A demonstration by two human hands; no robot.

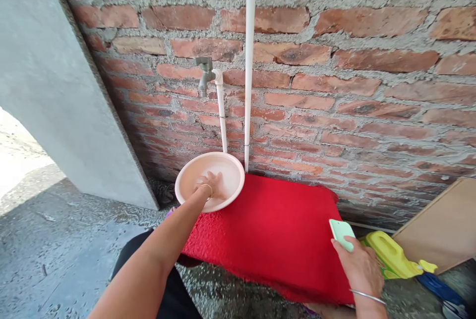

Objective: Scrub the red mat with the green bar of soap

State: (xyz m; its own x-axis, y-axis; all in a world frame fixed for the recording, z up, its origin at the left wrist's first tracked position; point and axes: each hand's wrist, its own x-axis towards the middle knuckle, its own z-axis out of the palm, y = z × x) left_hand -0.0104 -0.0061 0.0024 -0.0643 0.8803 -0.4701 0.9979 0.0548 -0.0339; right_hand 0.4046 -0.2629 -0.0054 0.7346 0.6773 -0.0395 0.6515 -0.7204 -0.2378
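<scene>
The basin (232,176) is a pale peach-pink, set against the solid, vivid red of the cloth (275,230), while the flat slim object (336,232) is plain mint green. One bangle (368,296) is silver, the thin bracelet (208,187) gold-toned, and the trouser leg (128,254) black. Behind, orange-red bricks banded with grey mortar pattern the wall (334,106), crossed by white pipes (250,61), near a grey slab (70,81), a tan board (442,225) and a yellow jug (388,252) touched with green.

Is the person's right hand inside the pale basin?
No, the right hand holds a pale green object; the left hand is in the basin.
</scene>
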